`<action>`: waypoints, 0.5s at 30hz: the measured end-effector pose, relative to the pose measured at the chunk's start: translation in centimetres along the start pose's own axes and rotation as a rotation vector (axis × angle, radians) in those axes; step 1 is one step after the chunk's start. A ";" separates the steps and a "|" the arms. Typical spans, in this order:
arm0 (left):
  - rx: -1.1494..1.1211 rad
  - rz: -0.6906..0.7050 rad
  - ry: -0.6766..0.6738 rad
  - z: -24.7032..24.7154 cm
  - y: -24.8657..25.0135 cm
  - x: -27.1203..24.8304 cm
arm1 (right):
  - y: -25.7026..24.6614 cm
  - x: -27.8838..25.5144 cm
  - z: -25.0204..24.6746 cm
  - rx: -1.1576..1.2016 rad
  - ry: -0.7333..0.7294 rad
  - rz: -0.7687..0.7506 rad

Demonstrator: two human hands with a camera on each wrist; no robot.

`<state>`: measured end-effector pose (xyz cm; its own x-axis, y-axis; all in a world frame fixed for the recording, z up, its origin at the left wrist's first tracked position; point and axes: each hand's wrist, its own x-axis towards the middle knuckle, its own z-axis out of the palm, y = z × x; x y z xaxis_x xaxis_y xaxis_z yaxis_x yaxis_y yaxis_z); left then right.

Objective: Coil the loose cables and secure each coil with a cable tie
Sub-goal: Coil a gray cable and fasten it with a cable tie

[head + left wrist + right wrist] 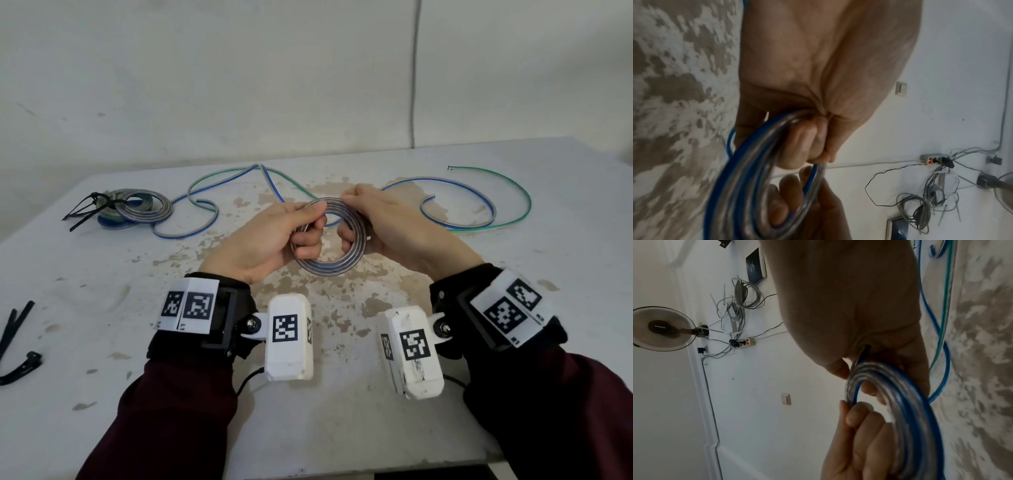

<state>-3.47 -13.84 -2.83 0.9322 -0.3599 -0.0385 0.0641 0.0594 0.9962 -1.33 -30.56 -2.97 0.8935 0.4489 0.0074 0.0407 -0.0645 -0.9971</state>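
Observation:
A small coil of clear, blue-striped cable [327, 267] hangs just above the table centre, held from both sides. My left hand [291, 229] grips its left side with fingers curled through the ring [748, 186]. My right hand [363, 222] grips the right side, thumb on top [900, 418]. The uncoiled tail of blue cable [455, 186] runs off to the right beside a green-striped cable [507, 181]. More loose blue and green cable [205, 192] loops at the left. Black cable ties [13, 329] lie at the left edge.
Finished coils [137, 209] bound with black ties [82, 209] sit at the far left. The white table [342, 394] has worn brown patches and its front edge is near my forearms. A plain wall stands behind it.

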 end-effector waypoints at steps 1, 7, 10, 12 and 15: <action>0.005 0.026 0.001 -0.1 0.0 0.0 | -0.1 0.0 0.0 0.018 0.026 0.002; -0.092 0.136 0.089 0.3 -0.2 0.6 | 0.1 0.3 0.7 0.114 0.227 -0.124; -0.109 0.164 0.153 0.2 -0.2 0.8 | 0.3 0.4 1.0 0.121 0.201 -0.096; -0.136 0.170 0.185 0.1 -0.2 0.8 | 0.4 0.4 0.6 0.111 0.098 -0.065; -0.139 0.192 0.234 0.8 -0.2 1.0 | 0.4 0.4 0.0 0.127 0.070 -0.018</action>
<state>-2.83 -14.93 -2.98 0.9875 -0.1073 0.1157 -0.0875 0.2379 0.9674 -0.94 -30.40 -3.32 0.9222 0.3858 0.0258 0.0038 0.0578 -0.9983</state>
